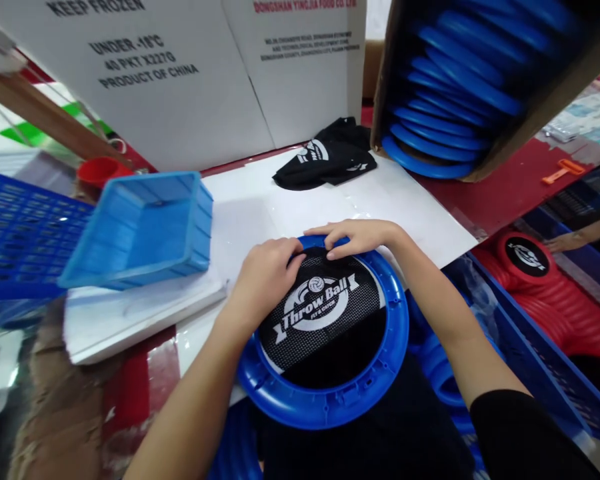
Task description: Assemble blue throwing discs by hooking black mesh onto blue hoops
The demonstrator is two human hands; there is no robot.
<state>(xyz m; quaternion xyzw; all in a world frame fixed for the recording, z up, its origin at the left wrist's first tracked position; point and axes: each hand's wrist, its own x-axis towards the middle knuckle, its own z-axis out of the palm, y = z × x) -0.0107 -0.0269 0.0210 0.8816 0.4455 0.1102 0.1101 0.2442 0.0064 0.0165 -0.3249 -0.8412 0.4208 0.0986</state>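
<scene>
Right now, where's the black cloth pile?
Head view, upper middle: the black cloth pile lies on the white board, left of the cardboard box, near the white carton.

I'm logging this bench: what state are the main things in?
Blue ring: under both hands
Black mesh fabric: inside the ring, print showing
Left hand: curled at the far rim
Right hand: bent at far rim
Light-blue tray: open-topped
Printed black cloth: crumpled
Cardboard box: open, holding stacked blue rings
Red rings: stacked
Orange tool: lying flat
</scene>
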